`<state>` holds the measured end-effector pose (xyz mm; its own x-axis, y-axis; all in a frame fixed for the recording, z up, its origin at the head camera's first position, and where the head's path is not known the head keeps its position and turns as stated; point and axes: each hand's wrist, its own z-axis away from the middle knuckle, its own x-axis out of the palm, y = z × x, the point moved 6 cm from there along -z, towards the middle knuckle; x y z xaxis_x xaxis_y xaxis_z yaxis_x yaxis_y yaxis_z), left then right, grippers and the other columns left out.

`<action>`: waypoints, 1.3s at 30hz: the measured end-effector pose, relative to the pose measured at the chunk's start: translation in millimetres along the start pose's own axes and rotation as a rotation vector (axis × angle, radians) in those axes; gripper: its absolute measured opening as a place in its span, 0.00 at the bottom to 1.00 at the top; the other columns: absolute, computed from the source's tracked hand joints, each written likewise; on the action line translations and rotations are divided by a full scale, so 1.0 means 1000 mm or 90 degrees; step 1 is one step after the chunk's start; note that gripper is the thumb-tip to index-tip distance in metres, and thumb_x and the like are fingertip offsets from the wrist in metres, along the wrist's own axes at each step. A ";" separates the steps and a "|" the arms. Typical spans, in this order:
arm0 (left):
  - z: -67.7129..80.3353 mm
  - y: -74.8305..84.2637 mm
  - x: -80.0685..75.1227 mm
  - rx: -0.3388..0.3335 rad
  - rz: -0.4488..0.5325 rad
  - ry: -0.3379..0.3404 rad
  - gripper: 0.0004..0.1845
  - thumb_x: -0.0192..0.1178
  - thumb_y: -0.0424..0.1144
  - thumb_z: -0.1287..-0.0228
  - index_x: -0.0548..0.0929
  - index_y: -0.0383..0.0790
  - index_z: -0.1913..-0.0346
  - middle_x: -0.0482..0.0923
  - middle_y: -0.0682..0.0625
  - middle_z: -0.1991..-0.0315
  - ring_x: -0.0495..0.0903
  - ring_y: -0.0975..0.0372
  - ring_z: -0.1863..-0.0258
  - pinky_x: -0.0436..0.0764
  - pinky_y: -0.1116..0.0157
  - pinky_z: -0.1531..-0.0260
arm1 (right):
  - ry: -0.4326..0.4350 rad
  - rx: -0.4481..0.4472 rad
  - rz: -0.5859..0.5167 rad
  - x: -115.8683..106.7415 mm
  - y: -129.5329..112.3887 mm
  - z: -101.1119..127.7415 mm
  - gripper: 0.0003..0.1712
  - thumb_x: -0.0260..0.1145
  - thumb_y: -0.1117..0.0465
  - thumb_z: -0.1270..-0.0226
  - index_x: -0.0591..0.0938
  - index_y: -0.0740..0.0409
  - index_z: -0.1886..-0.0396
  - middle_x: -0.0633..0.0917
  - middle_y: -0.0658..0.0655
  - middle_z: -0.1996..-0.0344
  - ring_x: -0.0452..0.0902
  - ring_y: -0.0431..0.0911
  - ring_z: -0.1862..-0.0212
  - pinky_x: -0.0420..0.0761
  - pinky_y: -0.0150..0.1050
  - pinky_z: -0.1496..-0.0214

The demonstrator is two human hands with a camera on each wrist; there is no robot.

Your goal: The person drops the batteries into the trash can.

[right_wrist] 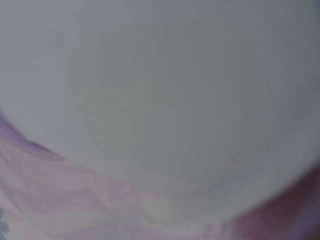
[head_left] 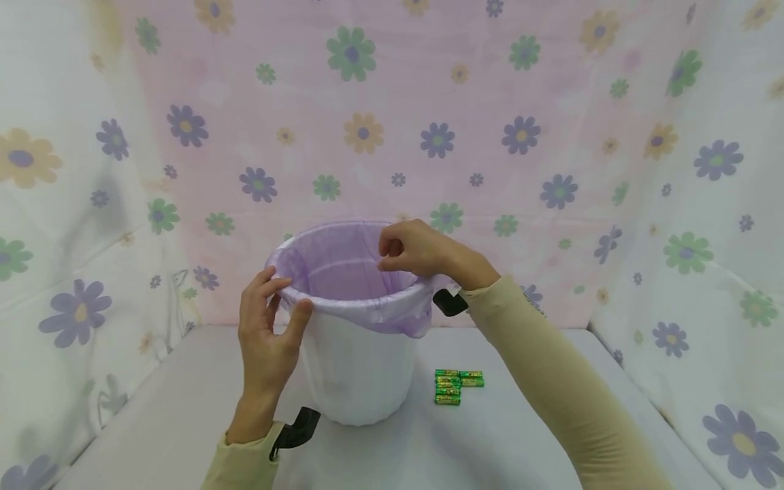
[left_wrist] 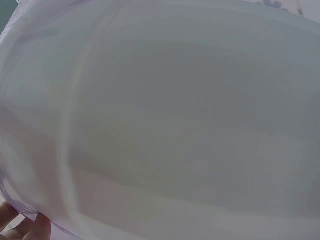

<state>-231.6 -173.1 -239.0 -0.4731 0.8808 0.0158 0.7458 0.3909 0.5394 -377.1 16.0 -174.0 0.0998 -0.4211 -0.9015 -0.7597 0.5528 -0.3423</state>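
Observation:
A white trash bin [head_left: 361, 367] stands upright on the table, lined with a thin purple trash bag [head_left: 343, 262]. The bag's edge is folded out over the rim and hangs lower at the front right. At the left of the rim, my left hand [head_left: 266, 340] holds the bag-covered edge, thumb in front, fingers over the top. Its fingertips [left_wrist: 42, 227] show at the bag's edge in the left wrist view. My right hand [head_left: 419, 252] is over the right side of the opening with curled fingers; whether they pinch the bag is hidden. The bin's pale wall [right_wrist: 165, 100] fills the right wrist view.
Several green batteries [head_left: 448, 386] lie grouped on the white table [head_left: 520, 422], right of the bin. A flowered cloth [head_left: 392, 102] hangs behind and at both sides. A black wrist mount [head_left: 450, 303] sits by the right cuff, close to the bin.

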 end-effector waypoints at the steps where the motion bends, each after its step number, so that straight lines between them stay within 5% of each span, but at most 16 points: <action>1: 0.000 0.000 0.000 0.000 0.001 0.001 0.19 0.64 0.26 0.43 0.73 0.20 0.51 0.64 0.29 0.39 0.65 0.40 0.39 0.69 0.68 0.38 | 0.009 -0.003 -0.002 -0.003 0.000 0.003 0.08 0.70 0.59 0.41 0.80 0.56 0.67 0.80 0.51 0.72 0.75 0.44 0.65 0.78 0.35 0.60; 12: 0.003 0.000 0.004 -0.003 -0.003 -0.007 0.19 0.64 0.24 0.44 0.73 0.20 0.51 0.64 0.29 0.39 0.65 0.38 0.39 0.68 0.69 0.38 | 0.119 -0.013 0.023 -0.032 0.013 0.050 0.06 0.69 0.59 0.39 0.80 0.54 0.69 0.79 0.49 0.76 0.74 0.42 0.71 0.78 0.37 0.67; 23: -0.001 0.000 0.003 0.014 0.010 0.003 0.19 0.65 0.28 0.42 0.73 0.21 0.50 0.64 0.30 0.39 0.65 0.40 0.38 0.68 0.67 0.37 | 0.153 0.000 0.026 -0.045 0.044 0.090 0.06 0.67 0.56 0.36 0.82 0.53 0.69 0.81 0.48 0.74 0.75 0.42 0.72 0.80 0.37 0.67; 39: 0.001 -0.002 -0.001 0.007 0.007 0.009 0.19 0.64 0.26 0.43 0.74 0.21 0.51 0.64 0.30 0.39 0.65 0.40 0.39 0.68 0.70 0.38 | 0.134 0.035 -0.021 -0.001 0.079 0.127 0.05 0.68 0.56 0.37 0.81 0.49 0.69 0.80 0.44 0.75 0.74 0.41 0.74 0.78 0.33 0.72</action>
<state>-232.0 -174.1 -240.8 -0.4707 0.8817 0.0333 0.7562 0.3837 0.5301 -355.8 151.2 -234.2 -0.0167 -0.5776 -0.8161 -0.7218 0.5718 -0.3899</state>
